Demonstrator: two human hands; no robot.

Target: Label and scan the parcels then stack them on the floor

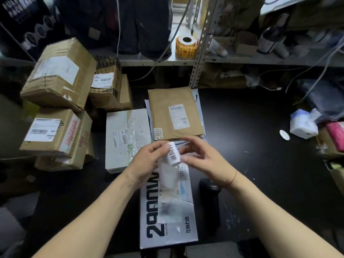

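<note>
A white parcel box [167, 216] printed with large dark digits lies on the black table [251, 136] in front of me. Above its far end my left hand [149, 161] grips a small white label roll [174, 153] with barcodes on it, a strip of backing paper hanging below. My right hand [201, 155] pinches the roll's right side with curled fingers. Beyond the hands lies a brown paper parcel [173, 112] bearing a shipping label and a small numbered sticker. A grey-white parcel [126, 138] lies to its left. A black handheld scanner [210, 202] rests right of the white box.
Labelled cardboard boxes [59, 101] are piled at the left of the table. A metal shelf [204, 58] behind holds a yellow sticker roll [186, 46] and bottles. A white plastic bundle [303, 125] and a pink item [337, 135] sit at the right edge. Cables hang down at the back.
</note>
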